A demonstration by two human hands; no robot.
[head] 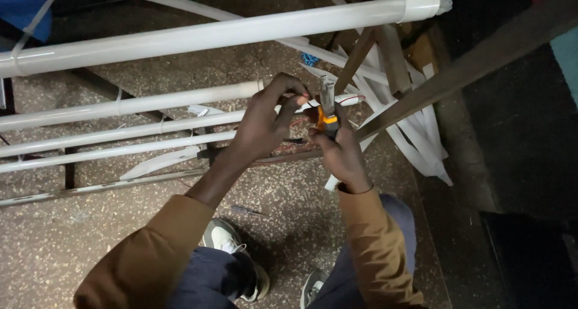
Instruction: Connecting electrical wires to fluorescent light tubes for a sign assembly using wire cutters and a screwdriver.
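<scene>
Four long white tubes (180, 38) are counted lying across a metal frame (108, 188) over the speckled floor (54, 243), with a heap of white strips (415, 134) at the right and one small screwdriver (245, 210) on the floor near a shoe. The orange-handled tool (327, 107) is held upright in the right hand (340, 146), grip closed round its handle, just above the frame's rail. A thin red wire (352, 97) at the tool's tip is pinched narrowly by the left hand (265, 119); open floor is seen at lower left.
</scene>
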